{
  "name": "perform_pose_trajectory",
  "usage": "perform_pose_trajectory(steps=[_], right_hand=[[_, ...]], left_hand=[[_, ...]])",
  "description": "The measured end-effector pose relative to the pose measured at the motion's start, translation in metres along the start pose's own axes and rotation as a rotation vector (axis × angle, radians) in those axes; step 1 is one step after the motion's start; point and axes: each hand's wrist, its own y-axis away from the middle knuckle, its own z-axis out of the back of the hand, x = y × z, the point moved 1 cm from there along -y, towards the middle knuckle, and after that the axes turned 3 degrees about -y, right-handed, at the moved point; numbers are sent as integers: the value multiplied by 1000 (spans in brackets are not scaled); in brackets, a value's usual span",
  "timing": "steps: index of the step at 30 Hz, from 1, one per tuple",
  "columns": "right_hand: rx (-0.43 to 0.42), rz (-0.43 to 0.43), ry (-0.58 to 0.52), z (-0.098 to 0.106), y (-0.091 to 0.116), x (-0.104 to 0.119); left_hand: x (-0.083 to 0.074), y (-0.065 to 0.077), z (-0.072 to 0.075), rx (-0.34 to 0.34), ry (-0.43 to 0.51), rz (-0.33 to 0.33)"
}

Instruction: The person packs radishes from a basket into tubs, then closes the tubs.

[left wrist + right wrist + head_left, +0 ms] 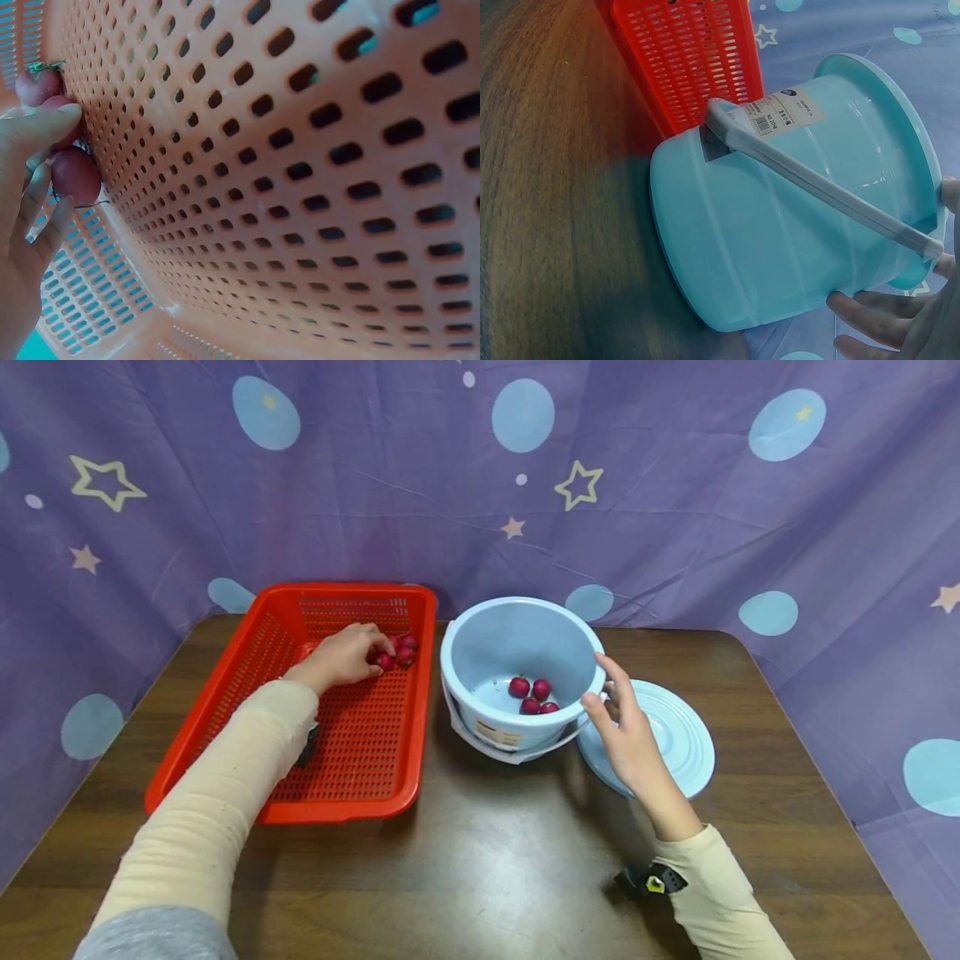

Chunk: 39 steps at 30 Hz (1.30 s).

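Observation:
In the head view, my left hand (347, 655) reaches into the red plastic basket (420, 727) at its far right corner. Its thumb and fingers pinch a radish (385, 661), and a few other radishes (407, 647) lie right beside it. The left wrist view shows the thumb over one radish (73, 176) group, close to the perforated basket floor. My right hand (628, 731) holds the rim of the light blue bucket (517, 610) at its right side, with fingers against the outer wall. Several radishes (529, 706) lie on the bucket's bottom.
A round light blue lid (686, 743) lies flat on the wooden table (480, 868), right of the bucket and partly under my right hand. The bucket's pale handle (517, 757) hangs down at its front. A purple patterned curtain (660, 543) stands behind the table.

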Motion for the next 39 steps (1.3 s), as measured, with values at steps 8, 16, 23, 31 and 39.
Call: perform_pose_trajectory(steps=[8,16,23,31,39], right_hand=[[2,-3,-5,1,0,1],[4,1,-4,0,1,0],[4,11,1,0,0,0],[6,17,-8,0,0,0],[3,16,-8,-1,0,2]], left_hand=[[0,2,3,12,-27,6],[-6,8,12,-24,-45,-21],[-22,12,26,-66,-39,-54],[-41,21,46,-126,21,-98],[-58,33,71,-205,75,-102]])
